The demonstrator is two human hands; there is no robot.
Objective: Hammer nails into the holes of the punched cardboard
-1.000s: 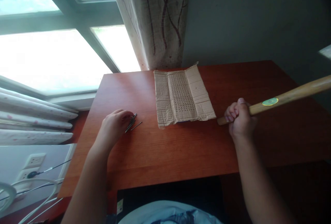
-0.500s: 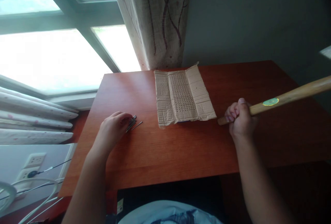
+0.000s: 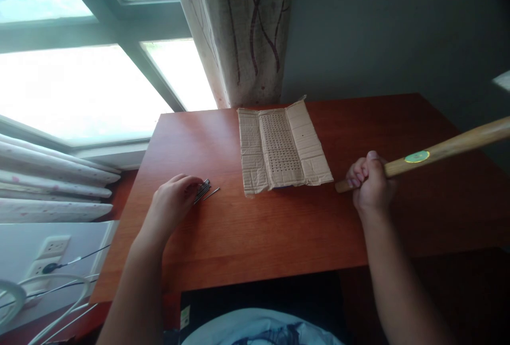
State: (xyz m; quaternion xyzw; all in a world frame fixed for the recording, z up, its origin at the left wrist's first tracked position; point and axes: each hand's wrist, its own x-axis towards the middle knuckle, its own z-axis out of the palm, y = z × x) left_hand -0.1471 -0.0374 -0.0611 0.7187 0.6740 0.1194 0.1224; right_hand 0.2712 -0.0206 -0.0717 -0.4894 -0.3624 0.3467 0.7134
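On the left part of the table, my left hand (image 3: 177,193) is closed over a small bunch of metal nails (image 3: 203,190), its fingertips hidden behind the back of the hand. A single nail (image 3: 211,193) lies just right of the bunch. My right hand (image 3: 371,183) grips the wooden handle of a hammer (image 3: 450,147) near its end, raised at a slant to the right. The handle bears a green oval label; the head is mostly out of view. Between my hands lies a creased cardboard sheet (image 3: 281,146) with rows of small holes in its middle panel.
The reddish-brown wooden table (image 3: 255,244) stands by a window (image 3: 79,90) and a curtain (image 3: 255,32). At lower left, a wall socket (image 3: 56,247) holds a black plug, with white cables (image 3: 59,281) looping below it. Something dark shows under the cardboard's front edge.
The nails by my left fingers have shifted very slightly. My right hand and the hammer have kept their place.
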